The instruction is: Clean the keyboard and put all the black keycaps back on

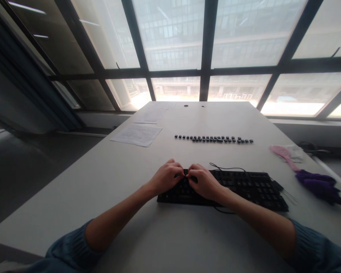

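A black keyboard lies across the near middle of the white table. Over its left part, my left hand is closed, thumb and fingers pinched together near the keyboard's back edge. My right hand meets it there, also closed in a pinch, with the fingertips of both hands almost touching. Whatever sits between the fingertips is too small and dark to make out. Beyond the keyboard, several loose black keycaps stand in two uneven rows. A thin black cable loops behind the keyboard.
Printed paper sheets lie on the left side of the white table. To the right are a pink long-handled item, a purple cloth and a thin wire tool by the keyboard. Large windows stand behind the table.
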Motion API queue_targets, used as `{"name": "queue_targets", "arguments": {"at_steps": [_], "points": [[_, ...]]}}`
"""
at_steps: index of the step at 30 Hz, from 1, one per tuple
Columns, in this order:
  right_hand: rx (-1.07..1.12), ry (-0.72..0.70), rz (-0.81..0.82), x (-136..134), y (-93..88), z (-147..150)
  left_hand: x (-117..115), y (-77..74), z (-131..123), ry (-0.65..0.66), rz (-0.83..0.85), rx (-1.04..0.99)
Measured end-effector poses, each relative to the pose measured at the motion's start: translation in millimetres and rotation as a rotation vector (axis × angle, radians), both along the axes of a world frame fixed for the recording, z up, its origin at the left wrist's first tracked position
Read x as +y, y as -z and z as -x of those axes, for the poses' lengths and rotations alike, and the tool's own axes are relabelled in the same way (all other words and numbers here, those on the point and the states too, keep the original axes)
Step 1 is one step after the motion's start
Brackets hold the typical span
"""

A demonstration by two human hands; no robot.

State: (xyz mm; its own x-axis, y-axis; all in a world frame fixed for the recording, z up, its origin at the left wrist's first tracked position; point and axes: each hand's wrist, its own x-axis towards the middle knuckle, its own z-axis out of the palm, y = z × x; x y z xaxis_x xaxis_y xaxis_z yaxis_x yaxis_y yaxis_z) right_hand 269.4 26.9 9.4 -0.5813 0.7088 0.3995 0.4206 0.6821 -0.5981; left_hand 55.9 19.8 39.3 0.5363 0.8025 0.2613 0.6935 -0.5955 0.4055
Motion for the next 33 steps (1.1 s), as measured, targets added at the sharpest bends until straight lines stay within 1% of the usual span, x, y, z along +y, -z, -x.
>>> {"name": "queue_targets", "arguments": {"at_steps": [4,7,12,16,21,27,33], "points": [[-0.014,-0.007,-0.017,0.2,1.0,0.3,-4.1,-5.6,1.4,0.035,-0.004,0.039],[-0.036,0.0,-0.044,-0.6,0.8,0.5,-12.5,-7.9,-0.6,0.024,-0.037,0.082],[-0.077,0.03,-0.104,-3.1,-1.6,1.0,-25.4,0.0,-9.6,-0.048,-0.132,0.069],[-0.101,0.046,-0.121,-4.5,-3.1,1.7,-26.6,5.9,-14.2,-0.079,-0.176,0.041],[-0.134,0.054,-0.125,-5.0,-3.2,2.4,-25.8,9.1,-16.3,-0.087,-0.189,0.033],[-0.164,0.068,-0.129,-4.8,-2.0,2.1,-28.1,15.9,-17.2,-0.086,-0.2,0.085],[-0.18,0.074,-0.13,-4.8,-1.7,-0.3,-27.8,14.0,-18.1,-0.096,-0.19,0.077]]}}
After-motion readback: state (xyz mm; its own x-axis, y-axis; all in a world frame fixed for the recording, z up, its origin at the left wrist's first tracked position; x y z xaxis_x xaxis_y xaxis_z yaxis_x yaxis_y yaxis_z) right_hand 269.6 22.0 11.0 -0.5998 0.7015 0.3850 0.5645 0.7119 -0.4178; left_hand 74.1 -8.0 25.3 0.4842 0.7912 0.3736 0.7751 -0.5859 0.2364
